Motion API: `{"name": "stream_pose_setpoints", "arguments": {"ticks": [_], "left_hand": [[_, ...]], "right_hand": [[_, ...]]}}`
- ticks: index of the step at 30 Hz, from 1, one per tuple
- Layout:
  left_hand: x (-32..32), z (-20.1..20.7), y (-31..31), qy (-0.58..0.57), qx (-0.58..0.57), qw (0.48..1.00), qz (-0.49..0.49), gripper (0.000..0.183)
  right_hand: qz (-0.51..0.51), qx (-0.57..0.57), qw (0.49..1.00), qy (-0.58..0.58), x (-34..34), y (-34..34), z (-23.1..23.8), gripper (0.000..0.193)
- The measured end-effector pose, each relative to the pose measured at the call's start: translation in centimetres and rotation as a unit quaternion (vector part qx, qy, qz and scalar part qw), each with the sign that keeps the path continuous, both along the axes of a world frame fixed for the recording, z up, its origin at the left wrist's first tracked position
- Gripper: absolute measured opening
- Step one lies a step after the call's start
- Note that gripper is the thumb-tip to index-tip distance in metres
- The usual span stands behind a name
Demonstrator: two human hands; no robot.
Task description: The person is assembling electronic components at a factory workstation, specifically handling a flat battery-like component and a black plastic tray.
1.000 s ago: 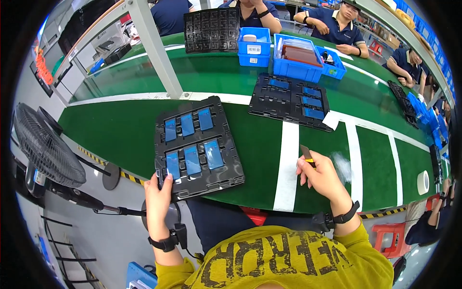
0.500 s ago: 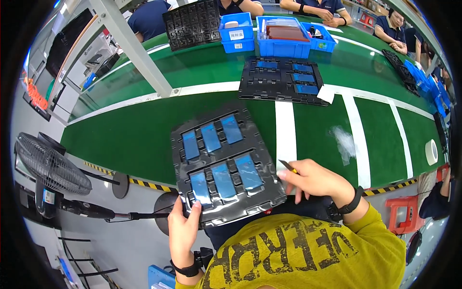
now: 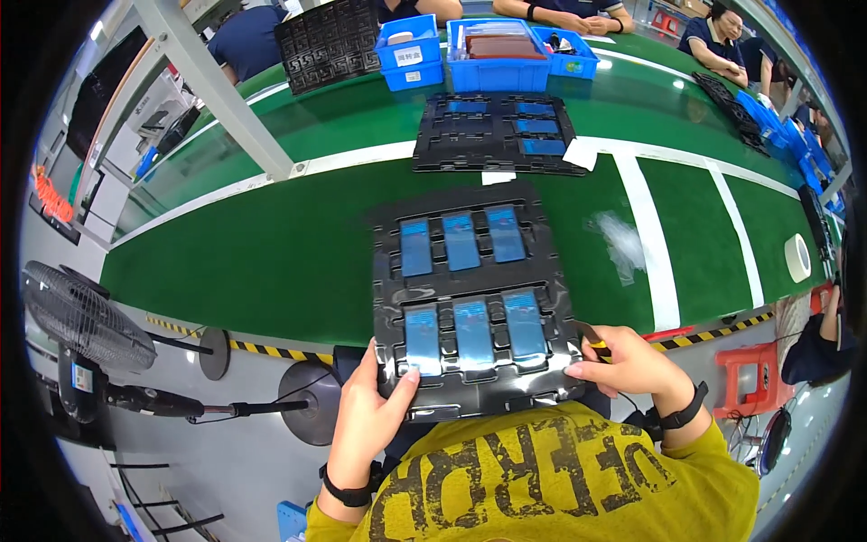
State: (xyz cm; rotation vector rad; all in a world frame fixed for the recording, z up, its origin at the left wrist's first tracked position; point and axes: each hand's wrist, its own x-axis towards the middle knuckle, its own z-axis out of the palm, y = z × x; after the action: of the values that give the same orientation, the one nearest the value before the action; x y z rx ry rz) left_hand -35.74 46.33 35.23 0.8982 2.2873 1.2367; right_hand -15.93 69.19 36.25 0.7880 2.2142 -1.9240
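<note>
A black plastic tray (image 3: 492, 282) with two rows of blue-filmed rectangular panels (image 3: 472, 334) is tilted at the green table's near edge. My left hand (image 3: 372, 397) grips its near left corner, thumb on top beside a panel and the other fingers partly hidden at the side. At the near right corner, my right hand (image 3: 632, 363) is closed on a slim knife with a yellow part (image 3: 593, 338); its thumb touches the tray's rim. The knife's dark tip points away from me along that edge.
Another black tray (image 3: 465, 155) with several blue panels lies farther back, white paper (image 3: 580, 155) at its corner. Blue bins (image 3: 497, 77) stand behind it. Crumpled clear film (image 3: 621, 244) and a tape roll (image 3: 797, 258) lie right. A metal post (image 3: 217, 99) and fan (image 3: 86, 316) are left.
The tray has turned straighter and shifted right in view. My right thumb has come onto its near right rim, with the knife still in that hand. The view has shifted slightly.
</note>
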Motion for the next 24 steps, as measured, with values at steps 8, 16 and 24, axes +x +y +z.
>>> {"name": "stream_pose_setpoints", "arguments": {"ticks": [8,16,24], "left_hand": [[-1.5,0.5,4.5,-0.029,-0.041,0.992,-0.112,0.046],[-2.4,0.0,7.4,0.096,-0.082,0.977,-0.171,0.043],[-3.6,3.8,9.0,0.154,-0.296,0.897,-0.291,0.044]], "right_hand": [[-0.141,0.012,0.99,0.0,3.0,1.1,-0.8,0.029],[-0.169,0.07,0.983,-0.02,2.5,3.4,-0.4,0.026],[-0.08,0.105,0.986,-0.106,1.9,4.9,2.4,0.031]]}}
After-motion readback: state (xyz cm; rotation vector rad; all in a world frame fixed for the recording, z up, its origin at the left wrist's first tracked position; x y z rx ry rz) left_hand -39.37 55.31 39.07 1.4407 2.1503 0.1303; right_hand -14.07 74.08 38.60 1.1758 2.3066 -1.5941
